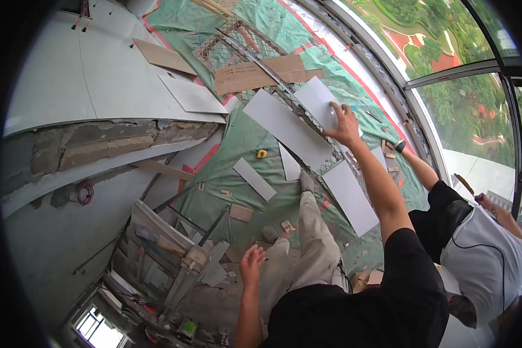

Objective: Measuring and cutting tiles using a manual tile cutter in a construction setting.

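Note:
My right hand [343, 123] reaches far forward and grips the near edge of a white rectangular tile [318, 100], which lies over a metal mesh panel [232, 43]. My left hand [252, 264] hangs free beside my left knee with its fingers spread and nothing in it. My legs in beige trousers [313, 243] stretch out over the green floor covering [255, 130]. A longer white tile [287, 127] lies just left of the held one, and another [349, 196] lies below my right forearm.
More white tile strips [254, 178] and a yellow tape measure [263, 153] lie on the green covering. A cardboard sheet [261, 72] rests on the mesh. A co-worker [481, 255] crouches at the right by the window. A folded metal frame [168, 243] stands at the lower left.

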A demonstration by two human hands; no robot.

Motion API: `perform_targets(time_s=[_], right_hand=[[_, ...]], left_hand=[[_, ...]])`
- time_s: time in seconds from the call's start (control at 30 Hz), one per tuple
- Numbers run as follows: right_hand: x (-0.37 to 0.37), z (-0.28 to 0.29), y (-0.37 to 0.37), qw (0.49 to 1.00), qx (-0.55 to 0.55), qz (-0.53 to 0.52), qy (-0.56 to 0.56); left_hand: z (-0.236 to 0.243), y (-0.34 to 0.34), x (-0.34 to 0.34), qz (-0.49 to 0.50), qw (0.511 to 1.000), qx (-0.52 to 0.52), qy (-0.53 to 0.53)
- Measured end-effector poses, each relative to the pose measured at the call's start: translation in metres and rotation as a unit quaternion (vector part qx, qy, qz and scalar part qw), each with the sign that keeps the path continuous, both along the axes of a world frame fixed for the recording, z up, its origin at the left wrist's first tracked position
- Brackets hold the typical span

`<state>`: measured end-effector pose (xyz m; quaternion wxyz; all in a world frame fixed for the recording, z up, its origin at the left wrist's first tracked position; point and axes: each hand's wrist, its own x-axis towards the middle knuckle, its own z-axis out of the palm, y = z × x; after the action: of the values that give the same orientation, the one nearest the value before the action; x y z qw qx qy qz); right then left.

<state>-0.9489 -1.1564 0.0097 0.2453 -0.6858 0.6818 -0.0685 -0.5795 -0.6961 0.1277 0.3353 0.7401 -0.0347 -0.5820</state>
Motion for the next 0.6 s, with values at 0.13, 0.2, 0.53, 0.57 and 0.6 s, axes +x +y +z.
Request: perform_targets(time_s=[0.13, 0.2, 0.53, 0.57, 0.6], right_hand=[[0.009, -0.034, -0.048, 0.999, 0.019, 0.024, 0.040], [0.015, -0.043, -0.052, 0.998, 0.002, 0.037, 0.044], [0.021, -0.060, -0.033, 0.997, 0.001, 0.045, 0.058], [0.021, -0.061, -0.032, 0.997, -0.014, 0.050, 0.051], [0.021, -0.061, -0.030, 0.996, 0.000, 0.049, 0.069]], left_hand=[[-0.009, -0.015, -0.003, -0.010, 0.999, 0.022, -0.026], [-0.012, -0.024, -0.002, -0.024, 0.999, 0.023, -0.014], [-0.044, -0.036, 0.037, -0.050, 0.997, 0.057, -0.032], [-0.047, -0.034, 0.040, -0.066, 0.997, 0.032, -0.009], [-0.051, -0.033, 0.043, -0.056, 0.998, 0.036, -0.015]])
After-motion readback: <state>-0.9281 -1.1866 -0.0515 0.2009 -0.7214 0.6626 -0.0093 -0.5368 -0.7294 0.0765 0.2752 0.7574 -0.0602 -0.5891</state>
